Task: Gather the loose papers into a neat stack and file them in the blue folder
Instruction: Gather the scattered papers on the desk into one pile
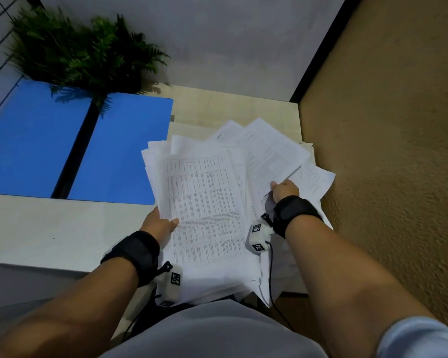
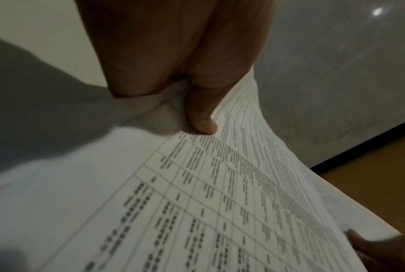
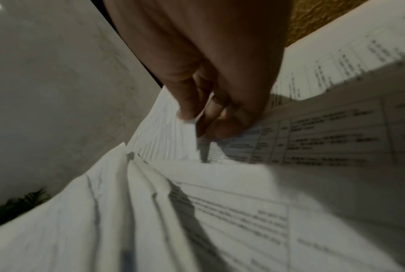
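Observation:
A fanned, uneven bundle of printed white papers [image 1: 204,202] lies over the right part of the table, its top sheet [image 2: 220,202] a dense table of text. My left hand [image 1: 161,223] grips the bundle's left edge, thumb [image 2: 201,121] on top and fingers underneath. My right hand [image 1: 285,189] pinches some of the skewed sheets [image 3: 325,132] at the right side, fingers curled round their edge. The blue folder [image 1: 62,151] lies open and flat at the left of the table, with a black spine down its middle and nothing on it.
A green fern-like plant [image 1: 75,52] stands at the back left, its fronds hanging over the folder's top. A grey wall [image 1: 217,42] closes the back. The pale table [image 1: 49,228] ends at the right beside brown carpet [image 1: 386,151].

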Tool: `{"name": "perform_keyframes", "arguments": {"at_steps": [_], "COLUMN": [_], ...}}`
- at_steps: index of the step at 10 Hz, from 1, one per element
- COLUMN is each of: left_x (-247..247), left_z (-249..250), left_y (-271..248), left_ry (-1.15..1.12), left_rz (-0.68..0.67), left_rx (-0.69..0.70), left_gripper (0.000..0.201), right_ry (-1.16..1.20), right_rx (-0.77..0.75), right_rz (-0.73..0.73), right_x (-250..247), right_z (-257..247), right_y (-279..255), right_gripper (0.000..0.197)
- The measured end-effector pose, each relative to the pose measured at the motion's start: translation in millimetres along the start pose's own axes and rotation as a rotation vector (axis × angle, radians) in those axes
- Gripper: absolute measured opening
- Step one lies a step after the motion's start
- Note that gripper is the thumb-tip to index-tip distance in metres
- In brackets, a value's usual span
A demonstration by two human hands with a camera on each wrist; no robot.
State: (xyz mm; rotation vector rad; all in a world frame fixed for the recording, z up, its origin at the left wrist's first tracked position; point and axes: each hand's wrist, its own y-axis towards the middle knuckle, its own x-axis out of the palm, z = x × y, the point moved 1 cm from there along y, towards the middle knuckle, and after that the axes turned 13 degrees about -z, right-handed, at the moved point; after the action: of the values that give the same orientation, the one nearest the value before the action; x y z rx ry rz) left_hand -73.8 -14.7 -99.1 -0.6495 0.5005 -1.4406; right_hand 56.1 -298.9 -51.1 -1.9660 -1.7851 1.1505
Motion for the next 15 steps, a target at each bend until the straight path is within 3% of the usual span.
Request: {"name": "perform_keyframes", "arguments": {"at_steps": [1,2,4,5,6,7,9,10,11,12,13,14,15], "left_x": [-7,-15,-14,-15,-17,-11,1,16,16,7,-13,22,48], "left_z": [2,2,0,2,5,11,1,21,26,24,-16,23,39], "left_y": [-2,0,16,23,24,17,44,20,14,21,79,36,18], "left_ry": [-0.077,-0.098,0.069,0.110,0.065,0.032,0.073,0.054,-0.015,-0.009,0.086,0.216,0.294], "left_rz": [-0.006,-0.013,0.016,0.051,0.022,-0.095,-0.198,-0.144,-0.164,-0.164,-0.184,-0.205,-0.216], "left_rx": [0.020,0.028,-0.053,-0.101,-0.102,-0.109,-0.062,-0.025,-0.024,-0.048,-0.071,-0.059,0.006], "left_gripper": [0.048,0.050,0.050,0.058,0.060,0.058,0.076,0.051,0.040,0.051,0.102,0.076,0.052], "right_ry": [-0.060,-0.259,-0.646,-0.773,-0.803,-0.731,-0.397,-0.178,-0.720,-0.224,-0.048,0.144,-0.168], "right_rx": [-0.137,-0.178,-0.113,-0.086,-0.083,-0.057,0.035,0.128,0.137,0.172,0.122,0.084,0.086], "right_rz": [0.088,0.054,-0.086,-0.066,-0.049,-0.156,-0.179,-0.198,-0.220,-0.124,-0.099,-0.031,-0.215], "right_x": [-16,-39,-64,-67,-70,-66,-31,-19,-19,-25,-23,-8,2], "right_z": [4,11,19,16,13,12,19,23,35,31,38,40,50], "right_y": [3,8,12,11,10,9,-4,-11,-10,-8,-14,-21,-18], "right_gripper": [0.022,0.008,0.033,0.019,0.023,0.021,0.039,0.045,0.050,0.044,0.040,0.035,0.038]}}
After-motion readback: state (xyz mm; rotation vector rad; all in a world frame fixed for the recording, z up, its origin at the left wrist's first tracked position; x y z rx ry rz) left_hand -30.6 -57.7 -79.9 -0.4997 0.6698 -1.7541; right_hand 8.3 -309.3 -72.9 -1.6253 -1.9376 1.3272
